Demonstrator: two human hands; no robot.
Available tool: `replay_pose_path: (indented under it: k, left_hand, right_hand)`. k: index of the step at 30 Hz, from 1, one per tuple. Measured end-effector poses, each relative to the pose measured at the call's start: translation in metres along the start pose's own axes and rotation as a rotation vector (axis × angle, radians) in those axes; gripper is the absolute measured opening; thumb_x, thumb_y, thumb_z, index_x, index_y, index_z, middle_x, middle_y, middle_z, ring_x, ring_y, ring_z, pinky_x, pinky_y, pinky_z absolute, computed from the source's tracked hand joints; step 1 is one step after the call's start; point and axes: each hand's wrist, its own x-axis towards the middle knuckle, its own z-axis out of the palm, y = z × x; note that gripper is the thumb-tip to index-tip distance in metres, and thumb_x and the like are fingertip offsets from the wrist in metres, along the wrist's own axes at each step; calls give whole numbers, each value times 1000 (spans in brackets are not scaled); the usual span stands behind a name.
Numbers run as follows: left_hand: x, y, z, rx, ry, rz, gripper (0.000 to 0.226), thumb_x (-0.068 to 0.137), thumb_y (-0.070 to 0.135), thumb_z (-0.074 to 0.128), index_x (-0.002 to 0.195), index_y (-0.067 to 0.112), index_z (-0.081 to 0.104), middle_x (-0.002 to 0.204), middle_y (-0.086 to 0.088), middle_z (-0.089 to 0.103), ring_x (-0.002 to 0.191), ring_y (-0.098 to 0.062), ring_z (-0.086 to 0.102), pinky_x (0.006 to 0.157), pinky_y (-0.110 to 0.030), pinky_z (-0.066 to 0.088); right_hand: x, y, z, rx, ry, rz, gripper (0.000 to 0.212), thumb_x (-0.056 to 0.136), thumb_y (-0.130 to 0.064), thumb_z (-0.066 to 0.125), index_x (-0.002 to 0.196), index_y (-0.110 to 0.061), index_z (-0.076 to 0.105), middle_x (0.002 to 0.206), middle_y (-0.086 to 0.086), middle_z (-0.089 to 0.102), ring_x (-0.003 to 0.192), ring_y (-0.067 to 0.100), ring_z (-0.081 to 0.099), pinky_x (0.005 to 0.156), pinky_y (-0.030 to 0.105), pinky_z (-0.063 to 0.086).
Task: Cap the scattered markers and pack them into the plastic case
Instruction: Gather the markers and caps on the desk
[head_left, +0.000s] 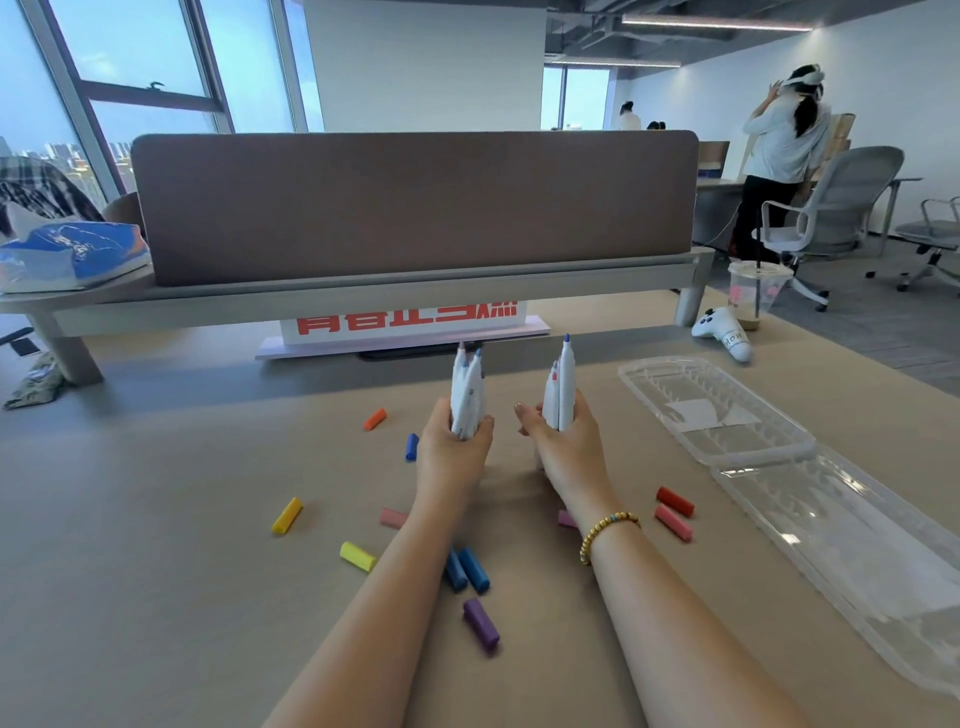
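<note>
Closest to the person, a purple cap (481, 630) lies on the tan surface (156, 597). Just past it sit two blue caps (466, 569) side by side, then a yellow cap (357, 556) and another yellow cap (287, 515) farther left. A pink cap (393, 517) peeks out beside the left arm. Right of the purple cap and farther off lie a red cap (675, 501) and a pink-red cap (673, 523), close to the clear plastic case (779, 452), which lies open and flat on the right.

Past the purple cap, the left hand (456, 447) grips a bunch of white markers (466, 395) standing up, tips bare. The right hand (563, 441) grips another bunch of markers (560, 389), maybe three, also upright. The two hands are apart.

Farther still are a blue cap (411, 447) and an orange cap (375, 419), then a brown divider (415, 208).
</note>
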Motion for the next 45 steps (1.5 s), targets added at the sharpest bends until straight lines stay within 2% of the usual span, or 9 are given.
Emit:
replay_pose_path:
  k: [4, 7, 11, 16, 23, 26, 32, 39, 45]
  left_hand:
    - [2, -2, -1, -4, -45, -33, 29, 85, 14, 64, 109, 19, 49, 78, 5, 50, 64, -11, 47, 53, -24, 42]
    - [0, -2, -1, 1, -49, -11, 14, 87, 15, 63, 94, 22, 53, 72, 1, 49, 59, -12, 45, 54, -29, 43]
    - [-2, 2, -2, -86, 11, 15, 28, 89, 14, 60, 86, 37, 45, 86, -7, 60, 68, -14, 50, 65, -33, 49]
    - [-2, 4, -2, -102, 10, -44, 10, 91, 15, 58, 99, 19, 54, 87, -3, 66, 77, -17, 58, 65, -32, 50]
    - [-3, 43, -22, -119, 101, -6, 28, 94, 17, 55, 120, 9, 49, 86, -4, 62, 71, -6, 62, 45, -22, 47]
    - [-9, 48, -60, -76, 192, 68, 24, 94, 18, 54, 116, 18, 45, 93, -8, 59, 76, -13, 58, 52, -18, 50]
    - [-43, 31, -162, 9, 418, 73, 22, 91, 13, 56, 79, 27, 45, 83, -15, 58, 60, -23, 48, 52, -35, 43]
    - [-77, -10, -241, 88, 459, -34, 20, 89, 10, 58, 107, 6, 51, 86, -20, 59, 66, -27, 57, 49, -30, 52]
    - [-75, -23, -250, 262, 389, -264, 25, 83, 12, 60, 98, 16, 40, 78, -6, 56, 65, -28, 59, 59, -35, 53]
  right_hand:
    - [1, 2, -1, -1, 0, 15, 30, 85, -25, 67, 107, -18, 48, 86, 7, 54, 75, 20, 52, 64, 23, 44]
    - [-1, 0, -2, 5, 4, 13, 32, 87, -23, 66, 114, -18, 49, 82, -2, 50, 75, 14, 50, 63, 16, 41]
    - [-2, -4, -2, -10, 43, 9, 19, 92, -25, 58, 106, -14, 52, 86, 2, 60, 68, 13, 52, 54, 9, 42]
    - [-3, -5, -1, -9, 58, 21, 13, 96, -22, 51, 97, -11, 56, 82, -2, 67, 56, 12, 51, 45, 14, 44]
    - [-10, -33, 7, 77, 152, -19, 16, 95, -22, 51, 94, -6, 52, 74, 10, 58, 52, 16, 50, 38, 15, 42]
    - [-31, -56, 28, 167, 95, -21, 17, 95, -22, 51, 99, -6, 51, 70, 6, 57, 50, 15, 49, 37, 16, 39]
    - [-99, -83, 113, 228, -156, -78, 14, 94, -26, 53, 89, -14, 52, 69, 4, 57, 49, 8, 50, 43, 19, 43]
    - [-161, -65, 206, 145, -383, -77, 16, 89, -23, 61, 89, -28, 46, 84, 14, 59, 65, 19, 51, 62, 35, 46]
    - [-154, -49, 221, -39, -419, 100, 21, 88, -18, 60, 98, -16, 42, 82, 4, 55, 81, 29, 62, 74, 45, 54]
